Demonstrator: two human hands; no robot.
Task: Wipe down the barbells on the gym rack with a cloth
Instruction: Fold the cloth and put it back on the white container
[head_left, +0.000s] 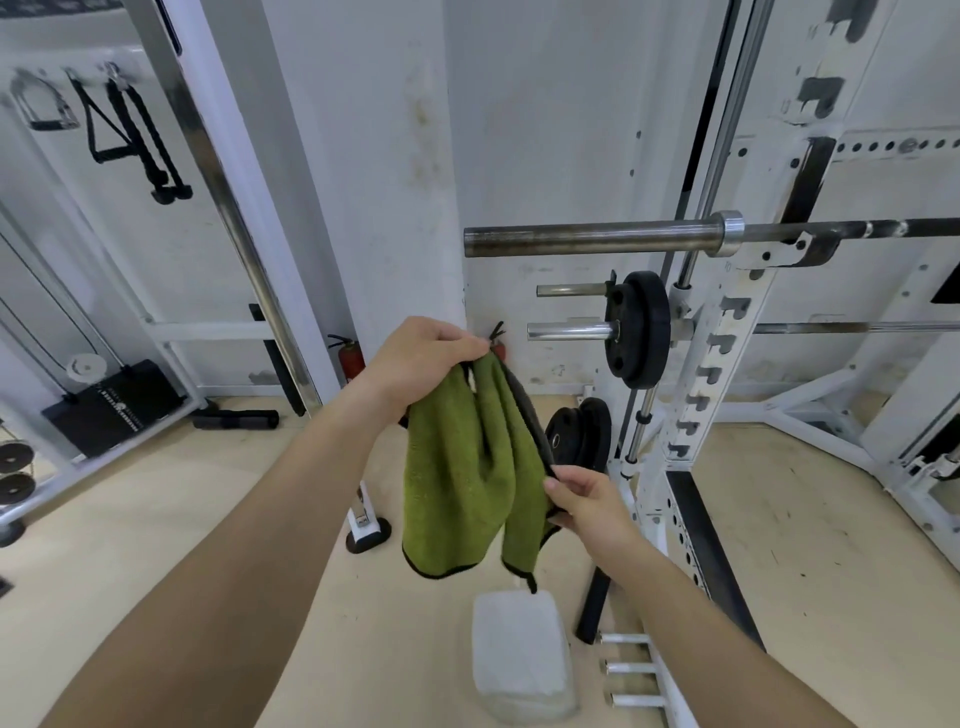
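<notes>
My left hand (421, 358) is pinching the cloth (457, 467) up top, right hand (587, 504) pinching its edge (I'm wanting a flat pad) for the barbell (587, 241).

barbell (587, 241) cut by right edge, weight plate (582, 436) partly hidden behind cloth (457, 467)

Arms outstretched: left grip (426, 358) pinches high, right grip (587, 501) pinches lower.

Pale wooden floor (260, 519), carrying a white block (522, 654) at the near side, a black foam roller (236, 419) far left, and a black tube (595, 605) just beside the white rack (743, 280). On the rack's hook, a steel barbell (587, 240), lying level.
</notes>
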